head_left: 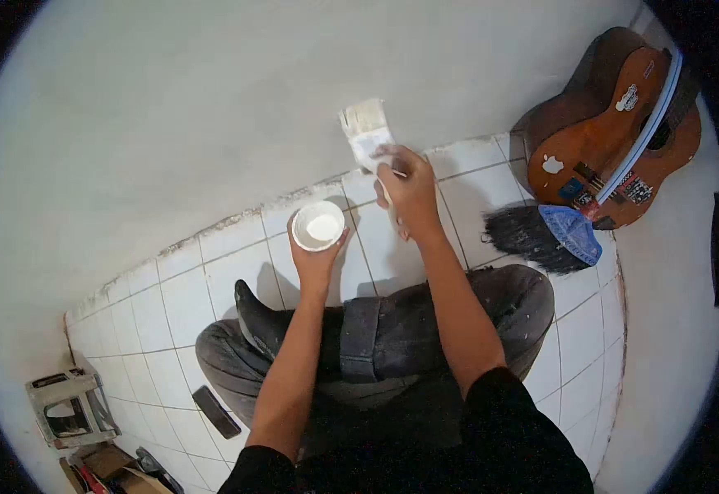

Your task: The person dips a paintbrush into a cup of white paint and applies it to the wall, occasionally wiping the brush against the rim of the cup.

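A small white cup (318,226) with pale liquid in it is gripped by my left hand (313,262), its open top facing up. My right hand (413,196) is closed round the handle of a wide paintbrush (369,142). The brush has a white-coated body and pale bristles, which point up toward the wall (211,107). Whether the bristle tips touch the wall I cannot tell. The brush is above and to the right of the cup, apart from it.
A guitar (574,156) with stickers leans in the right corner, beside a broom (569,235) with black bristles. On the tiled floor (186,317) lies a phone (216,412). A small stool (67,409) and a box (112,469) stand at the lower left.
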A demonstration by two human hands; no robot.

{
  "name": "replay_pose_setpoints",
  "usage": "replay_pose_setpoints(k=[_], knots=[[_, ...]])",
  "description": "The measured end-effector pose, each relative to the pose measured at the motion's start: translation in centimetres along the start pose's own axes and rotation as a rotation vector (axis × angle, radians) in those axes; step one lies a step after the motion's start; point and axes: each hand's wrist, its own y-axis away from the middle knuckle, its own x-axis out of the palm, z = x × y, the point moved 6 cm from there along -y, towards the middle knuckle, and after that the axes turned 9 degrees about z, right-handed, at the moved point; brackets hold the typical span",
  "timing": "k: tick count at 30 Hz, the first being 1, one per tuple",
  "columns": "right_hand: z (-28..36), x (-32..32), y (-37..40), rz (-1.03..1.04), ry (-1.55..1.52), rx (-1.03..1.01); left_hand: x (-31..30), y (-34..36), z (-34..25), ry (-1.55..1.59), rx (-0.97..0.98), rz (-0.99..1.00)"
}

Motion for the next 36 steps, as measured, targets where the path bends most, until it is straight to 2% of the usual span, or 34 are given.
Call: replay_pose_setpoints(k=[2, 4, 8, 10, 12, 15, 18, 21, 28, 32, 34, 36], knots=[[-3.2, -0.6, -1.6, 0.022, -0.07, -0.026, 0.3, 0.1, 0.2, 0.049, 0.002, 0.019], [-4.8, -1.0, -1.7, -0.004, -0.169, 0.128, 0.3, 0.0, 0.2, 0.056, 0.041, 0.039], [-4.0, -1.3, 0.0, 0.044, -0.08, 0.236, 0.2, -0.2, 0.3, 0.014, -0.003, 0.044], [-1.8, -0.2, 0.8, 0.049, -0.085, 0.2, 0.1, 0.0, -0.1, -0.025, 0.045, 0.029], [-0.2, 1.2, 0.9, 0.109, -0.086, 0.063, 0.1, -0.1, 0.1, -0.017, 0.043, 0.023], [0.1, 3.2, -0.7, 0.168, 0.008, -0.002, 0.0, 0.0, 0.0, 0.0, 0.04, 0.016], [-3.8, 2.9, -1.8, 0.163, -0.09, 0.099, -0.2, 0.0, -0.1, -0.006, 0.061, -0.003], [-5.3, 2.3, -1.1, 0.15, -0.052, 0.178, -0.7, -0.1, -0.6, 0.022, 0.022, -0.084], [-0.8, 5.6, 0.3, 0.167, 0.064, 0.004, -2.6, 0.0, -0.1, 0.058, 0.004, -0.258], [-4.4, 6.2, -1.7, 0.121, -0.068, 0.152, -2.8, 0.4, 0.4, 0.141, 0.01, -0.28], [-5.8, 5.9, -1.0, 0.185, -0.06, 0.159, -3.1, 0.4, 0.8, 0.108, 0.02, -0.298], [-7.2, 5.3, 0.8, 0.178, 0.106, 0.31, -3.4, 0.3, 1.4, 0.081, 0.028, -0.321]])
